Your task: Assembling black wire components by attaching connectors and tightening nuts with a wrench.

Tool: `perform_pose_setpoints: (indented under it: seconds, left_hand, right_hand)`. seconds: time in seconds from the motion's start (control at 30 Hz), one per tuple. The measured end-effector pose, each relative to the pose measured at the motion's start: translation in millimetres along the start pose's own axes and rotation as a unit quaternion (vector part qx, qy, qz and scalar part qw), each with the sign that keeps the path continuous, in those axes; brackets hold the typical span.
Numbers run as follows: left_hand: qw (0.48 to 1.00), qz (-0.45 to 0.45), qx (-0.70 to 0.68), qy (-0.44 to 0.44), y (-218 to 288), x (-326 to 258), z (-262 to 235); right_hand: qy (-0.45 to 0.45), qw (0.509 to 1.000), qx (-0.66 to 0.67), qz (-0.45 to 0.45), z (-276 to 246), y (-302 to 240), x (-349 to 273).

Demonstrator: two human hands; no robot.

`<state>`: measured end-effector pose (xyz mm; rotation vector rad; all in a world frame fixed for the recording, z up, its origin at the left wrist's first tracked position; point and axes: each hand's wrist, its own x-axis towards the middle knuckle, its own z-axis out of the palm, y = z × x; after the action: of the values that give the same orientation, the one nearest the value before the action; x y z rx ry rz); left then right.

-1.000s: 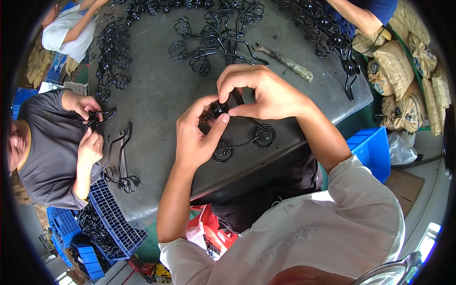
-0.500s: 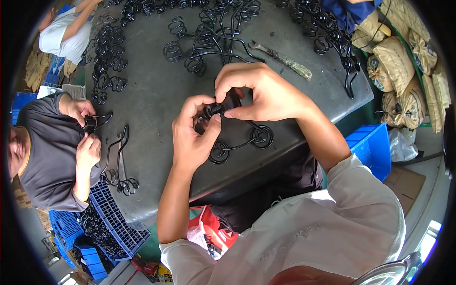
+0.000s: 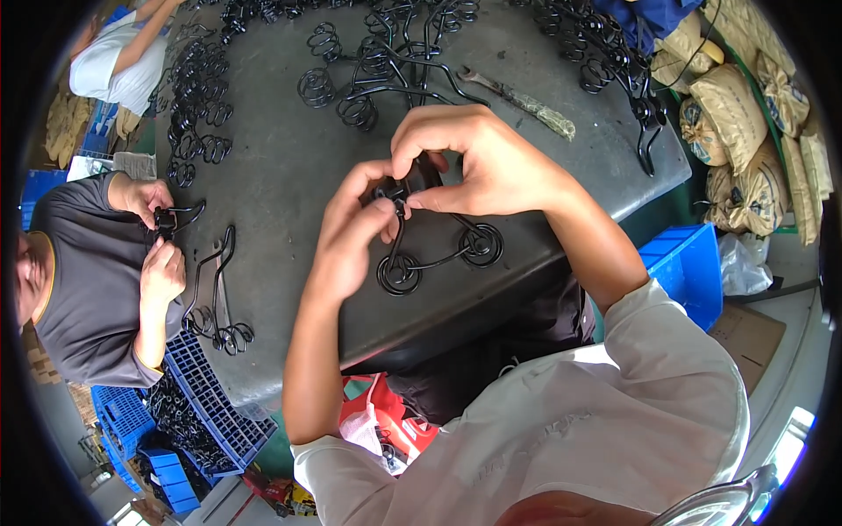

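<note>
Both bare hands meet over the dark grey, worn-looking surface (image 3: 289,167), close to its near edge. The left hand (image 3: 349,232) has its thumb and fingers clamped on the left end of a small, glossy black block-like part (image 3: 424,175); the right hand's (image 3: 478,162) grip is likewise closed on the right end, thumb below and fingers curled over the top. That part sits between the two sets of fingertips, with a black bent-wire frame with two spiral coils (image 3: 399,265) just below it, its wires running up toward the hands. Fingers hide where part and wire meet, and whether the coils rest on the surface cannot be told. Working this well probably means bracing the part firmly with one hand while the other makes small adjustments, keeping the wires square to it and the thumbs clear of any pinching gap; letting the coils twist would likely throw the alignment off.
</note>
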<state>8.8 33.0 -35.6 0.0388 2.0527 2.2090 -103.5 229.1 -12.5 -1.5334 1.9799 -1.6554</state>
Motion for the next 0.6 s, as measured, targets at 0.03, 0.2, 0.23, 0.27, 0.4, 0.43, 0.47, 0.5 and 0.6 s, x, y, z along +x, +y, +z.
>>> perform_pose_setpoints:
  seconds: [0.03,0.2,0.23,0.27,0.4,0.43,0.47,0.5,0.6]
  left_hand:
    - [0.998,-0.011,-0.066,-0.019,-1,2,-5]
    - [0.989,-0.024,-0.139,-0.043,-8,3,-15]
    - [0.989,-0.023,-0.136,-0.044,-7,3,-14]
    - [0.990,-0.018,-0.133,-0.043,-6,3,-13]
    - [0.997,-0.013,-0.073,0.005,-1,-4,-13]
    - [0.997,-0.013,-0.073,0.005,-3,-5,-14]
    - [0.998,-0.002,-0.050,0.028,-6,-6,-16]
    - [0.998,0.009,-0.027,0.049,-9,-7,-18]
    - [0.999,0.002,0.018,0.042,-9,-12,-25]
  right_hand:
    - [0.000,1.000,0.002,0.007,-1,1,0]
    - [-0.005,1.000,0.009,0.020,-1,5,0]
    - [-0.004,1.000,0.009,0.018,0,5,0]
    - [-0.005,1.000,0.008,0.013,0,6,-1]
    - [-0.037,0.999,-0.006,0.032,-2,1,-2]
    - [-0.037,0.999,-0.005,0.032,-2,1,-3]
    - [-0.038,0.999,-0.010,0.035,-3,0,-3]
    - [-0.038,0.998,-0.014,0.039,-3,0,-3]
    - [-0.036,0.999,-0.022,0.024,-3,0,-2]
